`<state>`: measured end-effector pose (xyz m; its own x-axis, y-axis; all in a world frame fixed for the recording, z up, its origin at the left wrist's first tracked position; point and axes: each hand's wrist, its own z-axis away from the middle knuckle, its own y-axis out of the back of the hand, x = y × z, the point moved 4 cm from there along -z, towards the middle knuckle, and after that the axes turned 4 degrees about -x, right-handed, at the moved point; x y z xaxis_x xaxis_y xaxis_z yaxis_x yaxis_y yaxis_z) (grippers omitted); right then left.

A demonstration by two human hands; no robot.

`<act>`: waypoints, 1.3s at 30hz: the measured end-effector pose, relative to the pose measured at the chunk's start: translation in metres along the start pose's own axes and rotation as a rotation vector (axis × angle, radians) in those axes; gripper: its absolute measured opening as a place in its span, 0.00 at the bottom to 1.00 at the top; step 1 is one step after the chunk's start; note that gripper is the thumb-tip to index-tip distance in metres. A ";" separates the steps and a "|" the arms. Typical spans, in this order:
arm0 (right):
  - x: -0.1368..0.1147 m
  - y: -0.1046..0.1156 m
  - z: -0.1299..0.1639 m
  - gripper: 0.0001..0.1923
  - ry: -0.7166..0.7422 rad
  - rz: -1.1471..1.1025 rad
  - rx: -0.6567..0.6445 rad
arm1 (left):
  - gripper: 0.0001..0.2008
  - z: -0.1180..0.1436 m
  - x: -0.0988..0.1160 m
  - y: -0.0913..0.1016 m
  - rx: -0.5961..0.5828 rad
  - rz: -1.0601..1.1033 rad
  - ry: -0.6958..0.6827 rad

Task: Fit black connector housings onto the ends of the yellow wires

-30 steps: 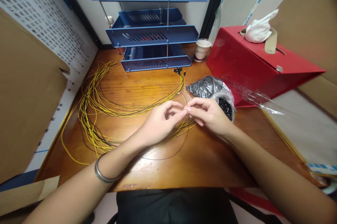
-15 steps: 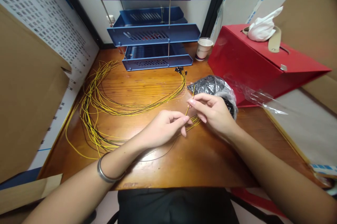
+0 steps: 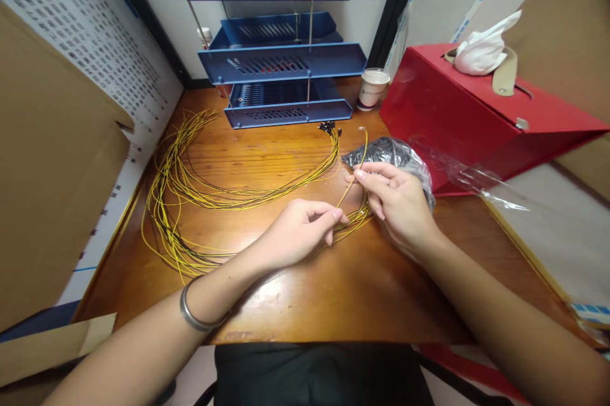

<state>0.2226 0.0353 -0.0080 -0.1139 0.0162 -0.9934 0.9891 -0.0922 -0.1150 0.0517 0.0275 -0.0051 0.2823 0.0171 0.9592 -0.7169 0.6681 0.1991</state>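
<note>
Between my two hands runs a thin yellow wire (image 3: 346, 192), pinched at both places. My left hand (image 3: 309, 228) grips it lower down, thumb against fingers. Higher up, my right hand (image 3: 393, 196) pinches it, and its free end rises past the fingertips toward the far side of the table. Beneath and beside the hands lie more yellow and black wires (image 3: 355, 223). A looped bundle of yellow and black wires (image 3: 164, 203) spreads over the left half of the table, one end carrying small black connectors (image 3: 328, 128). Behind my right hand sits a clear plastic bag (image 3: 386, 153) with black contents.
A blue tiered tray (image 3: 286, 115) stands at the back of the wooden table (image 3: 295, 311). Beside it is a paper cup (image 3: 372, 89). A red tissue box (image 3: 452, 120) rises at the right, and a cardboard sheet (image 3: 57, 158) at the left.
My right hand has moved a little to the right and away from the left, so a longer stretch of wire shows between them and more of its end stands above the fingers.
</note>
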 end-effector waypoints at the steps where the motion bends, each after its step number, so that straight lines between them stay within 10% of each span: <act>1: 0.001 -0.002 0.001 0.19 0.000 0.018 -0.013 | 0.18 0.000 0.000 0.001 0.021 0.001 0.001; 9: 0.002 -0.023 0.017 0.14 0.091 0.413 -0.339 | 0.23 -0.002 -0.002 0.007 0.114 -0.011 -0.052; 16: 0.006 -0.018 0.011 0.27 0.037 0.429 -0.370 | 0.25 -0.002 -0.004 0.007 0.058 -0.058 -0.028; 25: -0.010 -0.027 0.027 0.20 0.418 0.666 -0.358 | 0.22 -0.002 0.002 0.011 0.153 0.011 -0.112; 39: -0.008 -0.023 0.019 0.26 0.233 0.814 -0.287 | 0.26 -0.005 -0.010 0.005 0.031 -0.032 -0.039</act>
<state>0.1990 0.0181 0.0021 0.6244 0.2590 -0.7369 0.7442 0.0892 0.6619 0.0485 0.0349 -0.0144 0.2809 -0.0338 0.9592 -0.7274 0.6445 0.2357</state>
